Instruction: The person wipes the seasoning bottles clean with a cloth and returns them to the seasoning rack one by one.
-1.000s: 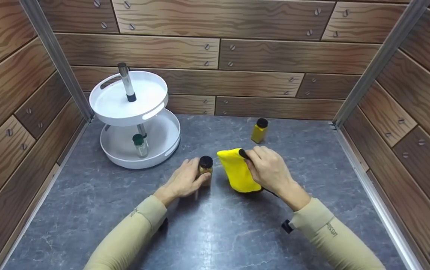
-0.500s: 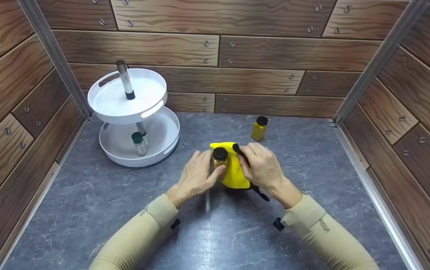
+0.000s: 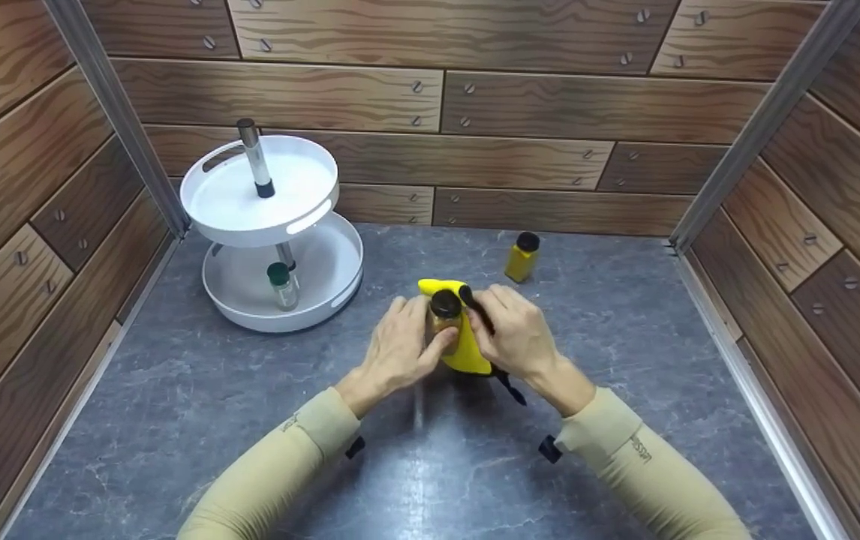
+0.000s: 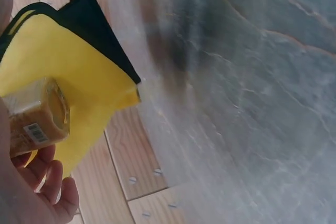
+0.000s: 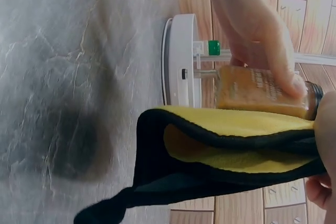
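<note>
My left hand (image 3: 392, 341) grips a spice jar (image 3: 445, 311) with a black lid and brownish-orange contents. The jar (image 5: 252, 90) is held upright above the table, and its base with a barcode label (image 4: 37, 133) shows in the left wrist view. In my right hand (image 3: 516, 330) is a yellow cloth (image 3: 471, 354) with black edging, pinched near its top. The cloth (image 5: 226, 119) hangs folded close along the jar's side, its dark strap (image 5: 102, 208) dangling below. Fingers of the right hand are mostly hidden in the right wrist view.
A white two-tier tray stand (image 3: 208, 277) stands at the back left, with a green-lidded jar (image 3: 282, 289) on its lower tier. Behind my right hand stands a yellow jar (image 3: 521, 261) with a black lid. Wood-patterned walls (image 3: 527, 165) enclose the grey table (image 3: 137, 420).
The left hand has raised the spice jar and moved it right, up to the cloth. My right hand has shifted slightly left with the cloth.
</note>
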`<move>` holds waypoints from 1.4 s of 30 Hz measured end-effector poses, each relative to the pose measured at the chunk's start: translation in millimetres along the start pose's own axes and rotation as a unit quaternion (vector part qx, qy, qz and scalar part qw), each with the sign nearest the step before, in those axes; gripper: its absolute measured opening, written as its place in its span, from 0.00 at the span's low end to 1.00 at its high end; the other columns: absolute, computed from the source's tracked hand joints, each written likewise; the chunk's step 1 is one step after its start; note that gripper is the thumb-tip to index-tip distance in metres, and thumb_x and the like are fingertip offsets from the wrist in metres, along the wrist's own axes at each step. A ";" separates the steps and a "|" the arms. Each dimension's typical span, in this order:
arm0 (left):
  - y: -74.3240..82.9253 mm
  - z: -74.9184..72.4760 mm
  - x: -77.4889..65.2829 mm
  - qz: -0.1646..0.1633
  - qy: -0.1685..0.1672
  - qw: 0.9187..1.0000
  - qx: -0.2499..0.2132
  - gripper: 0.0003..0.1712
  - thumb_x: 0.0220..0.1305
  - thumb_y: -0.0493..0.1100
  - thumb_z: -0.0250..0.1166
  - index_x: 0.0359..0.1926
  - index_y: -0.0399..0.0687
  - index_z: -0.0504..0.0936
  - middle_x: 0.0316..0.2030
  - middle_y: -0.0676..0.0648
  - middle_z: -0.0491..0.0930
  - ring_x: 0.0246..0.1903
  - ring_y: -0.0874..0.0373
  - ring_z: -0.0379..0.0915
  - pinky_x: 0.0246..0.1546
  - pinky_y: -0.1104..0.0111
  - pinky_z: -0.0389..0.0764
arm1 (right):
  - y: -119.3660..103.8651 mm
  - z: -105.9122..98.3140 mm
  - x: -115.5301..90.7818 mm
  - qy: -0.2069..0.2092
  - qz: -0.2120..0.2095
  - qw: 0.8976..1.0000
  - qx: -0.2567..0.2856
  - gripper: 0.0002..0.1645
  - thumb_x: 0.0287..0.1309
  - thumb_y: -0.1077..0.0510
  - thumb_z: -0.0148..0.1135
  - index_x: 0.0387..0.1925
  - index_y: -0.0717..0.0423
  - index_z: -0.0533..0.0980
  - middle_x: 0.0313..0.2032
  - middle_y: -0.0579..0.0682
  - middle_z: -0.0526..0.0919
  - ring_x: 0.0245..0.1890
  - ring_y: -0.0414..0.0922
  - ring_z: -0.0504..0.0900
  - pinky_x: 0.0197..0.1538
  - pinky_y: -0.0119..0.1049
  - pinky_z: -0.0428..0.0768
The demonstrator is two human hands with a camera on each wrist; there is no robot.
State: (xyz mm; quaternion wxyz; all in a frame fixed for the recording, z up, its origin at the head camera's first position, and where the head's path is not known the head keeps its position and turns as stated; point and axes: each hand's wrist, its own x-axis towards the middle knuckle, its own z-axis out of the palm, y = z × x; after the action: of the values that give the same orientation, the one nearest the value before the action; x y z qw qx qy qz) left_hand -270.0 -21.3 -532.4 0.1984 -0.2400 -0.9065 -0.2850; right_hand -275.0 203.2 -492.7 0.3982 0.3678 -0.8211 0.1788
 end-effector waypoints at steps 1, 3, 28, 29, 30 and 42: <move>1.3 -0.4 0.8 -0.002 0.001 1.000 -0.007 0.27 0.81 0.64 0.63 0.57 0.45 0.81 0.37 0.46 0.83 0.39 0.49 0.71 0.38 0.61 0.73 | -0.9 0.1 0.2 -0.002 0.002 1.000 0.008 0.06 0.67 0.64 0.71 0.44 0.60 0.84 0.32 0.52 0.84 0.29 0.49 0.80 0.34 0.42 0.85; 3.6 -1.2 2.7 -0.004 0.003 1.000 -0.026 0.26 0.81 0.63 0.63 0.57 0.44 0.81 0.36 0.46 0.83 0.39 0.49 0.72 0.38 0.61 0.73 | -2.5 0.7 0.1 -0.001 0.006 1.000 0.023 0.05 0.69 0.64 0.70 0.45 0.60 0.84 0.32 0.52 0.84 0.29 0.48 0.80 0.34 0.42 0.84; 5.7 -10.6 9.0 -0.039 0.031 0.994 -0.099 0.43 0.83 0.79 0.43 0.54 0.45 0.79 0.38 0.42 0.82 0.37 0.48 0.77 0.39 0.53 0.78 | -10.1 -2.2 0.4 0.002 -0.018 0.994 0.106 0.04 0.65 0.68 0.70 0.38 0.60 0.82 0.30 0.52 0.82 0.28 0.46 0.77 0.33 0.37 0.81; 6.0 -9.5 8.3 -0.035 0.029 0.994 -0.096 0.41 0.84 0.77 0.45 0.54 0.44 0.79 0.37 0.41 0.81 0.37 0.48 0.76 0.38 0.52 0.78 | -10.4 -4.1 4.0 0.011 -0.015 0.994 0.108 0.04 0.65 0.68 0.70 0.38 0.60 0.81 0.30 0.52 0.82 0.28 0.46 0.78 0.33 0.38 0.81; 6.5 -8.4 7.4 -0.031 0.026 0.995 -0.094 0.38 0.85 0.74 0.48 0.53 0.43 0.79 0.37 0.41 0.81 0.37 0.48 0.76 0.38 0.53 0.78 | -10.7 -5.7 7.5 0.019 -0.013 0.993 0.112 0.04 0.65 0.68 0.70 0.38 0.61 0.81 0.30 0.53 0.82 0.28 0.47 0.78 0.34 0.39 0.82; 15.8 -8.8 5.7 -0.016 0.030 0.993 -0.116 0.34 0.85 0.71 0.51 0.53 0.44 0.80 0.36 0.41 0.81 0.35 0.53 0.72 0.37 0.57 0.75 | -12.5 -14.7 5.8 0.030 -0.018 0.992 0.121 0.03 0.65 0.68 0.68 0.39 0.62 0.81 0.31 0.54 0.82 0.30 0.48 0.79 0.35 0.41 0.83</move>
State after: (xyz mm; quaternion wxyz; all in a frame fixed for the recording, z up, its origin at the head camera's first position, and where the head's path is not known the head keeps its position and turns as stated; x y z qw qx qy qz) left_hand -264.0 -13.4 -516.2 0.1917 -0.2385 -0.8647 -0.3983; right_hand -260.3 200.9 -479.1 0.3787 0.4222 -0.7744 0.2805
